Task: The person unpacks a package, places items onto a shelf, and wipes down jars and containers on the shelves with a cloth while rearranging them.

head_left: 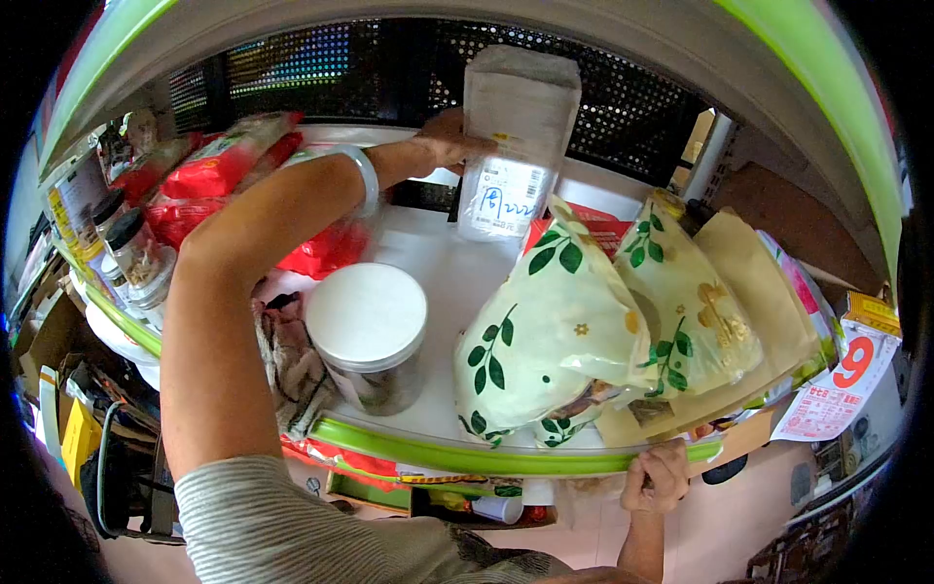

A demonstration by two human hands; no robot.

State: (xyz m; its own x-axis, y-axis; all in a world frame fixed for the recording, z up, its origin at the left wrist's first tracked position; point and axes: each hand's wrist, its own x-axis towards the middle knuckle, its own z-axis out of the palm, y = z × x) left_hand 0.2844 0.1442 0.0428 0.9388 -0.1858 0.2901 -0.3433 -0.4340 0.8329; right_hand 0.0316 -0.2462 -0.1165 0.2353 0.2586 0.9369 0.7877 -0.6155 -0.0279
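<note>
My left hand reaches to the back of the shelf, its fingers closed round the left side of a clear plastic-wrapped package. The package stands upright, with a white label bearing a barcode and blue handwriting. My right hand is closed on the green front edge of the shelf. A clear jar with a white lid stands below my left forearm. Right of it are two pale bags with green leaf prints, one nearer and one behind.
Red packets and small jars with dark lids fill the left side. A crumpled cloth lies beside the big jar. A calendar page hangs at right. Behind stands a black perforated panel. Open boxes sit below the shelf.
</note>
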